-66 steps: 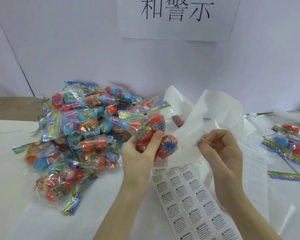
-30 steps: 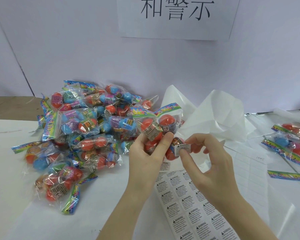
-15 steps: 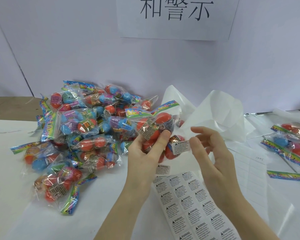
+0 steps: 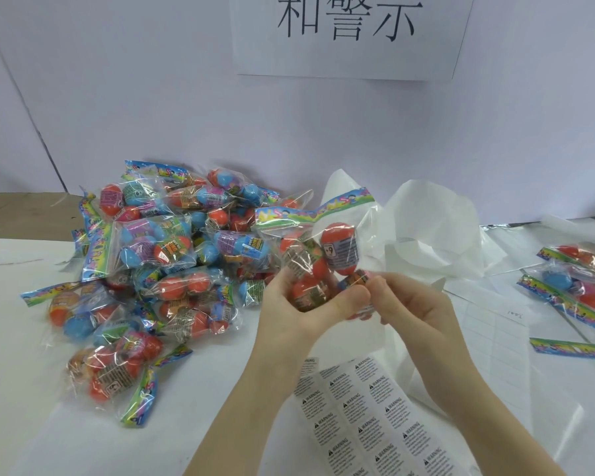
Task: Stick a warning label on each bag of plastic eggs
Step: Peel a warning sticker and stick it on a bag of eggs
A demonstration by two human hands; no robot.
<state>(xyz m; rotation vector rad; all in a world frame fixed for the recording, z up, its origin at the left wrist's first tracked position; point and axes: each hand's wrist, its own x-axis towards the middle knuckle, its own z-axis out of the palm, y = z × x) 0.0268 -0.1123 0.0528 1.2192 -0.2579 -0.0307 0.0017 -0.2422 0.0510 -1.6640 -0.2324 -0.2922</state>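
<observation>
Fingers point(image 4: 282, 281) of the left hand point(image 4: 289, 317) are curled round the lower part of the held bag of eggs point(image 4: 318, 259), raised above the tabletop point(image 4: 21, 389) between the pile of bags point(image 4: 158, 266) and the label sheet point(image 4: 368, 413), probably to steady it. Its long axis is kept roughly upright, the striped header point(image 4: 315, 209) uppermost. The bag's lower right corner is pinched by the right hand point(image 4: 413, 307), seemingly so that a label is pressed down, though that label is hidden.
</observation>
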